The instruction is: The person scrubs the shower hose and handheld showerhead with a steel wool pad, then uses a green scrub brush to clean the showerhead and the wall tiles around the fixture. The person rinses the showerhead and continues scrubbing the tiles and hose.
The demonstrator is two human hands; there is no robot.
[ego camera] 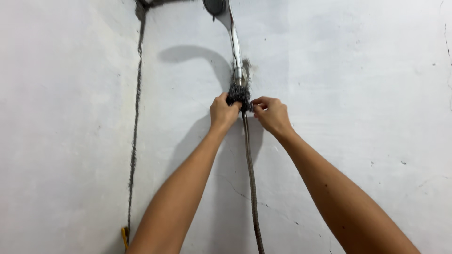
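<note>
A chrome shower handle [235, 44] hangs on a white wall, its dark head [215, 5] cut off by the top edge. My left hand [222, 112] grips a dark steel-wool scrubber [238, 95] pressed against the base of the handle, where it meets its wall bracket. My right hand [270, 114] is on the other side, fingers pinched at the top of the metal hose [251, 178] just below the scrubber. The hose runs straight down between my forearms and out of the bottom edge.
The white wall [358, 94] is scuffed, with hairline cracks. A dark vertical seam [136, 117] runs down the left side. A small yellow object [125, 235] sits at the seam's lower end.
</note>
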